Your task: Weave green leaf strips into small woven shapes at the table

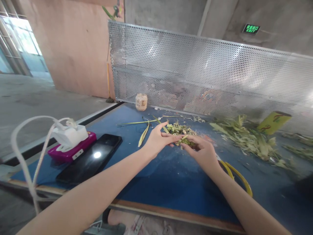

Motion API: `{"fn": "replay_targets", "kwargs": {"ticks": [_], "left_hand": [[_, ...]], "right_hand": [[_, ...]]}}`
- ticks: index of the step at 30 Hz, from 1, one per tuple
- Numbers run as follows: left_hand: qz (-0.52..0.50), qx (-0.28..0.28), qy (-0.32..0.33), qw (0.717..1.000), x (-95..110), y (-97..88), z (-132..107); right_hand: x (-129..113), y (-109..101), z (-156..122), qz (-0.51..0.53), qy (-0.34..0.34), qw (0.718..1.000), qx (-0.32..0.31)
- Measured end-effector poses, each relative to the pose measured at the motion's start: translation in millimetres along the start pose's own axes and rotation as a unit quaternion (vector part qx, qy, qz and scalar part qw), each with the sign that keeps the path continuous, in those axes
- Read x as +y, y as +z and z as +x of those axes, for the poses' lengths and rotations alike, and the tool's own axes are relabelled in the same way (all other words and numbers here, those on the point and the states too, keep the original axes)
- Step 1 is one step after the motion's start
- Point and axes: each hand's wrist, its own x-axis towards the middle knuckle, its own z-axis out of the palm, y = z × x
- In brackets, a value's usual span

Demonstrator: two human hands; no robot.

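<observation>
Over the blue table [158, 176] now, straight into the heap of plant scraps [181, 128] lying mid-table! Picking at it, by the look of things. Left hand [156, 139] in, thumb and forefinger apart; right hand [201, 149] curled opposite, both at a small green strip [185, 137]. Clamped or merely touching? Cannot tell through the blur. Seems to call for a fine, steady pinch next.

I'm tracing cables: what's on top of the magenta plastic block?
A white plastic adapter, with white cables leading to it. The part of the magenta block beneath is covered and unseen.
</observation>
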Motion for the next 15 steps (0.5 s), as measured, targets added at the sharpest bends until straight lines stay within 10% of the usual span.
{"fn": "replay_targets", "kwargs": {"ticks": [10, 15], "left_hand": [[0.036, -0.061, 0.017, 0.997, -0.5, -4.2, -0.8], [0.177, -0.001, 0.162, 0.971, 7.1, -6.0, -4.2]], "right_hand": [[2.5, -7.7, 2.8, 0.044, 0.019, 0.994, -0.099], [10.5, -8.6, 8.9, 0.041, 0.037, 0.996, -0.063]]}}
